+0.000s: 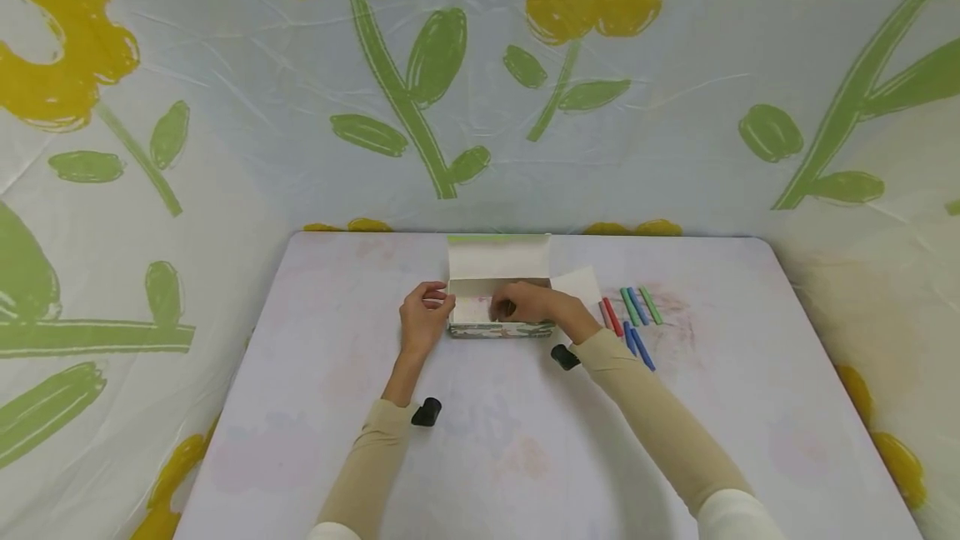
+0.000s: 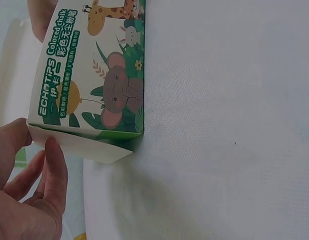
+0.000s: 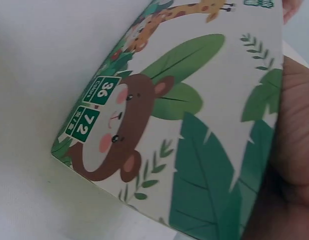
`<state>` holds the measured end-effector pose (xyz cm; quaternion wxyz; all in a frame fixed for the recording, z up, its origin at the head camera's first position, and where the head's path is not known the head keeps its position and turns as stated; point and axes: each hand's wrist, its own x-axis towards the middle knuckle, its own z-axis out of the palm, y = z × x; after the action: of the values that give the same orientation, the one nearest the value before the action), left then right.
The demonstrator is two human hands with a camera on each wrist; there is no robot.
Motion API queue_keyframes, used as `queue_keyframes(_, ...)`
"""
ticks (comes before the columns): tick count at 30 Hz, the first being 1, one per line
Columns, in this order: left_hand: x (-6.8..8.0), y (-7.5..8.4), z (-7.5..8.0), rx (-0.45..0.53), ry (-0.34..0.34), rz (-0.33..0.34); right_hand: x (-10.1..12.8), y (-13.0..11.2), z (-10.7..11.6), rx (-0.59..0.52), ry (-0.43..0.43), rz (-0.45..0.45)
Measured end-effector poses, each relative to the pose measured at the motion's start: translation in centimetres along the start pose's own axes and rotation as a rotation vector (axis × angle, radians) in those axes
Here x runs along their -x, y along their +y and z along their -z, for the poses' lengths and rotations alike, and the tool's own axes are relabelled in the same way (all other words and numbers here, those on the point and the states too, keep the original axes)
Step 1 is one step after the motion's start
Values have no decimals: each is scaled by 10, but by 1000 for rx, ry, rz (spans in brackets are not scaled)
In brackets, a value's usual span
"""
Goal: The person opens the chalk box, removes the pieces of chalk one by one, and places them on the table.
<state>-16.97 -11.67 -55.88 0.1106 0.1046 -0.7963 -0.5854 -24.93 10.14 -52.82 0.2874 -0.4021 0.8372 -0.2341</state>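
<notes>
A chalk box (image 1: 501, 329), printed with animals and the words "Colored chalk", lies with its lid (image 1: 498, 258) raised at the back of the table. At its left end, my left hand (image 1: 424, 322) pinches the edge by the end flap (image 2: 89, 145) between thumb and finger. My right hand (image 1: 525, 302) reaches down into the right half of the box with bent fingers. Their tips are hidden, so I cannot tell whether they hold anything. In the right wrist view the box's printed front (image 3: 209, 100) covers most of that hand.
Right of the box lie several chalk sticks, among them a red one (image 1: 612, 317), a green one (image 1: 651, 305) and a blue one (image 1: 642, 349). An opened white flap (image 1: 579, 283) sticks out on that side. Flower-patterned cloth (image 1: 480, 107) hangs behind the table.
</notes>
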Motion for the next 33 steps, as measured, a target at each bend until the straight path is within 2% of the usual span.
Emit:
queue_keyframes(5, -1, -2, -2, 1, 9, -3, -1, -1, -2, 48, 20, -37)
queue_keyframes(10, -2, -3, -2, -5, 9, 0, 0, -1, -2, 95, 13, -32)
queue_keyframes(22, -2, -2, -3, -5, -3, 8, 1, 3, -1, 86, -55, -56)
queue_keyframes(26, -1, -1, -3, -11, -7, 13, 3, 2, 0, 89, -9, -48)
queue_keyframes(33, -1, 0, -3, -17, -8, 21, 9, 7, -3, 63, 159, 35)
